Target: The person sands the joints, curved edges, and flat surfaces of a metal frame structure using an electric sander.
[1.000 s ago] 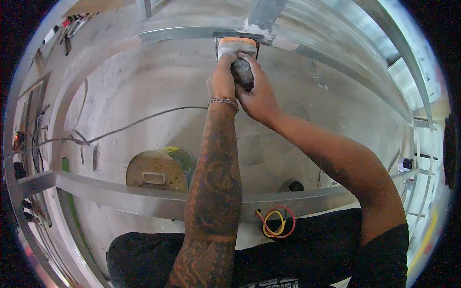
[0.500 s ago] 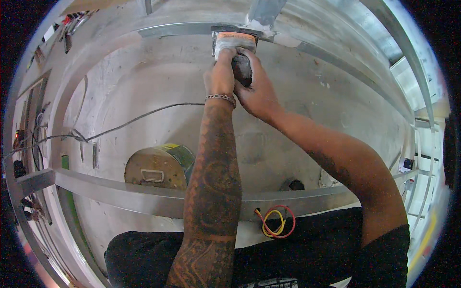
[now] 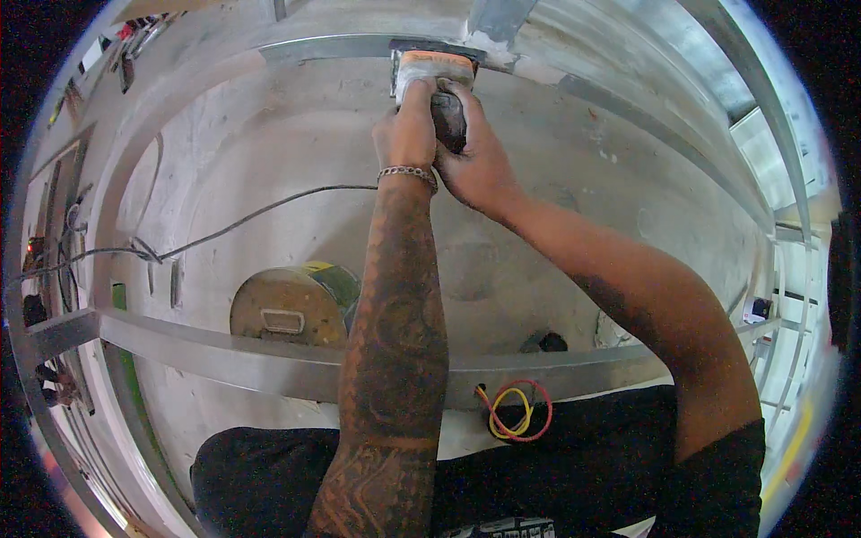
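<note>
Both my hands are stretched far forward, gripping a power tool with a dark body and an orange-and-white front end. My left hand, with a chain bracelet at the wrist, wraps its left side. My right hand closes around the dark handle from the right. The tool's front presses against a metal stud track running across the far edge of the concrete floor. A black cable trails from near my left wrist off to the left.
A metal stud rail crosses in front of my body. Behind it stands a round paint can. Looped red and yellow wires hang at the rail. More metal framing stands on the right, and tools and clutter lie at the left edge.
My hands and the tool sit slightly higher in the picture than a second ago; the grip is unchanged.
</note>
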Demonstrator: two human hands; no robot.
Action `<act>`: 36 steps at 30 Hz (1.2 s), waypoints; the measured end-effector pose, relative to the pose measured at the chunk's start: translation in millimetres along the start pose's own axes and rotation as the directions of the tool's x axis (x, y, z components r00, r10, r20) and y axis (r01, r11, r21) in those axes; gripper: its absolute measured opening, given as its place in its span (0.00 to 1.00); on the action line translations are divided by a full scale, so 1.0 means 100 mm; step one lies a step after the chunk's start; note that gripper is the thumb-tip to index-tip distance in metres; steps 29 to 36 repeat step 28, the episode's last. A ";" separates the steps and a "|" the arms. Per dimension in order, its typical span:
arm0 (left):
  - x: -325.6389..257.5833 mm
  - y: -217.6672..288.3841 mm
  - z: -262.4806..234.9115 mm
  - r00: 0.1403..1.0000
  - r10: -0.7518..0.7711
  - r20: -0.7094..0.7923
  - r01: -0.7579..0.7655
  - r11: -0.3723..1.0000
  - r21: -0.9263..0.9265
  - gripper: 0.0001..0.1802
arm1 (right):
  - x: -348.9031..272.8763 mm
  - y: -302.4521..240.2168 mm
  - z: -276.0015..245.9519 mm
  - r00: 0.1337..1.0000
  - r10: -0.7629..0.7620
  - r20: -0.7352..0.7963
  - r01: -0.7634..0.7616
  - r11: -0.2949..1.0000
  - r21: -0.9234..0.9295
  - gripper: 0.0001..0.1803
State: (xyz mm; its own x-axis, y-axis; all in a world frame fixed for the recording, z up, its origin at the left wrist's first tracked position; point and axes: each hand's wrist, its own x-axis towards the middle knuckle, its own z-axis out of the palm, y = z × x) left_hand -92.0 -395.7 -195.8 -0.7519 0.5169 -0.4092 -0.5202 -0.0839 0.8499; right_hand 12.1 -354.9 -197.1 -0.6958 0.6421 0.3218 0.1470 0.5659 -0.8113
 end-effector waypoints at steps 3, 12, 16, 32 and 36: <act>-0.02 -0.03 0.00 1.000 0.022 -0.008 -0.022 1.000 0.018 0.38 | -0.02 -0.01 -0.04 0.999 0.043 0.024 -0.043 0.999 0.001 0.43; -0.09 -0.13 0.11 0.997 0.052 0.053 -0.058 0.992 0.115 0.37 | -0.10 0.14 -0.13 0.999 0.039 -0.004 -0.039 0.999 0.017 0.44; -0.16 -0.08 0.15 0.995 0.042 0.088 -0.052 0.992 0.118 0.37 | -0.12 0.17 -0.15 0.998 0.050 -0.035 -0.050 0.999 0.013 0.44; -0.17 -0.17 0.20 0.986 0.072 0.149 -0.106 0.968 0.228 0.41 | -0.16 0.17 -0.26 0.989 0.134 -0.055 -0.136 0.990 -0.032 0.45; -0.17 -0.17 0.20 0.986 0.072 0.149 -0.106 0.968 0.228 0.41 | -0.16 0.17 -0.26 0.989 0.134 -0.055 -0.136 0.990 -0.032 0.45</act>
